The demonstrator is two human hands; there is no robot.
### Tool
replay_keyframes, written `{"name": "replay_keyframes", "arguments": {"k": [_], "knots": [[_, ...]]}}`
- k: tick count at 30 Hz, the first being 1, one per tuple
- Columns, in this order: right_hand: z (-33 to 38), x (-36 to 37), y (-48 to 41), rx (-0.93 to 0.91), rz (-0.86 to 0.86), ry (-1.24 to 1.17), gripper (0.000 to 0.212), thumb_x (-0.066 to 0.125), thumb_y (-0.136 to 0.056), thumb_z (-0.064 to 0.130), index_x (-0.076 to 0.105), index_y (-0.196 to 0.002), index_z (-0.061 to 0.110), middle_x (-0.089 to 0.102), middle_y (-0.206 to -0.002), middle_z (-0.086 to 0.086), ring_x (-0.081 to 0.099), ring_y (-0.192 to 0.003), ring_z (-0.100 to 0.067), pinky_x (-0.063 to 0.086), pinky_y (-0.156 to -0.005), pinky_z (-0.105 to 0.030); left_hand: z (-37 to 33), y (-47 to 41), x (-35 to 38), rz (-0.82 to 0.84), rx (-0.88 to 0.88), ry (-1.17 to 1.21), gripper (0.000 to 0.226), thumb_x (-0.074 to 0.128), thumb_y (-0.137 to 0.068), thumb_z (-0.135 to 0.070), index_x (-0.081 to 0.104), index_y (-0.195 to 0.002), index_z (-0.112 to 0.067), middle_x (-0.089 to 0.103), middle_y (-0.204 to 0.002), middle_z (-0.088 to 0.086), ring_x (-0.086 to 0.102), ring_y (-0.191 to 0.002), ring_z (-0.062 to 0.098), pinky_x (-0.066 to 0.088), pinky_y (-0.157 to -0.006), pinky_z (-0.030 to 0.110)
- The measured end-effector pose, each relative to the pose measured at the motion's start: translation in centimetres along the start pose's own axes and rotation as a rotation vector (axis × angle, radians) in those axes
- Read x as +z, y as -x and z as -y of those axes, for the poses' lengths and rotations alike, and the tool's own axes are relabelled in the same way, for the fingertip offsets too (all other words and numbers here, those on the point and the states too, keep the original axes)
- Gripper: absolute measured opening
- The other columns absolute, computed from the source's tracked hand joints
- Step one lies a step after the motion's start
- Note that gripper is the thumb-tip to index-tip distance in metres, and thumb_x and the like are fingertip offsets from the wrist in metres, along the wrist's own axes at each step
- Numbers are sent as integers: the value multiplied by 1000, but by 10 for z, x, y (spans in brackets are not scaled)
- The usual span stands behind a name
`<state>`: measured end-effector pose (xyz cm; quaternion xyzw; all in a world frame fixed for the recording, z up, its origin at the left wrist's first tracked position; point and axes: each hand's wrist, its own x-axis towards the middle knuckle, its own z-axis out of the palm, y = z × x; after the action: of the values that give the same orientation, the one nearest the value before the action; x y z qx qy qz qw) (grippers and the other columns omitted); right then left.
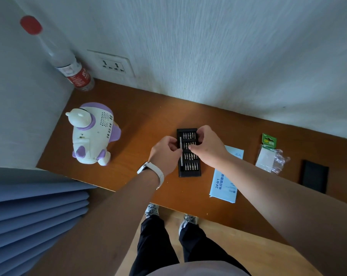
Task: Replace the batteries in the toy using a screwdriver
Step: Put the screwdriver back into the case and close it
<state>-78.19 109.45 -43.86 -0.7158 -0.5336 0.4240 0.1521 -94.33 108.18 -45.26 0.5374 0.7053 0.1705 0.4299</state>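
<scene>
A white and purple toy (93, 134) lies on the left of the wooden desk (144, 120), its back panel facing up. A black screwdriver bit tray (189, 168) sits in the middle, with rows of bits and a slim silver driver handle (181, 156) along its left side. My left hand (165, 153), with a white wristband, curls its fingers at the tray's left edge by the handle. My right hand (207, 145) covers the tray's upper right, its fingers curled over the bits. A green battery pack (268, 150) lies to the right, torn open.
A clear bottle with a red cap (69, 64) stands in the back left corner beside a wall socket (113, 65). A light blue kit sleeve (225, 182) lies right of the tray. A black cover (314, 176) rests at the far right. Blue folded fabric (35, 212) sits lower left.
</scene>
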Motion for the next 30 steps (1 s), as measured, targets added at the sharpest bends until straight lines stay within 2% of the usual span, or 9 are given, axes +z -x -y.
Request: {"name": "replay_keyframes", "arguments": {"k": [5,8,14,17,20,23,27,30], "knots": [[2,0,-1,46,29,-21,49,74,-84,22,48,-125,23,56,-89,12,60,-71,-4,37,-41,-9,0,-3,0,8,-1,4,29,68,-93,-25,60,-121,-29,64,-88,-14,60,-78,1,41,-57,12],[3,-1,-2,72,38,-31,47,75,-84,21,47,-123,21,60,-90,8,62,-72,-5,39,-45,-13,-1,-5,0,4,-11,8,27,69,-92,-23,61,-117,-29,63,-88,-14,59,-79,0,41,-57,13],[7,0,-5,114,29,-23,43,75,-79,14,43,-107,21,61,-89,3,64,-74,-12,58,-59,-30,-2,-4,1,4,-1,-11,26,67,-93,-23,60,-118,-30,62,-89,-14,59,-78,1,40,-55,11],[8,3,-4,96,15,23,41,73,-82,16,44,-110,21,61,-93,3,64,-78,-13,60,-63,-33,-4,-1,2,2,-11,-23,28,64,-95,-24,58,-122,-29,63,-91,-14,61,-77,2,40,-51,9],[6,9,2,69,-43,37,31,69,-86,19,50,-109,21,64,-95,3,62,-74,-9,51,-53,-26,-8,5,4,-14,-30,3,29,61,-96,-24,56,-125,-28,62,-91,-14,61,-77,2,43,-52,13],[4,12,11,66,-82,-91,27,67,-85,19,51,-106,24,62,-94,8,59,-72,-2,39,-49,-18,-10,13,6,-26,-53,111,26,63,-95,-25,55,-119,-28,63,-94,-11,64,-80,5,47,-52,14],[6,8,25,56,-133,-304,27,67,-81,18,53,-101,28,62,-97,7,62,-79,-4,43,-57,-17,-19,20,3,-14,-126,312,15,67,-93,-25,62,-107,-29,69,-97,-7,69,-82,5,53,-56,16],[8,-1,36,66,-143,-422,25,69,-81,21,55,-101,30,65,-100,3,66,-84,-10,55,-67,-28,-30,27,-4,79,-166,470,15,67,-95,-24,64,-109,-28,72,-105,-4,72,-92,12,63,-70,28]]}}
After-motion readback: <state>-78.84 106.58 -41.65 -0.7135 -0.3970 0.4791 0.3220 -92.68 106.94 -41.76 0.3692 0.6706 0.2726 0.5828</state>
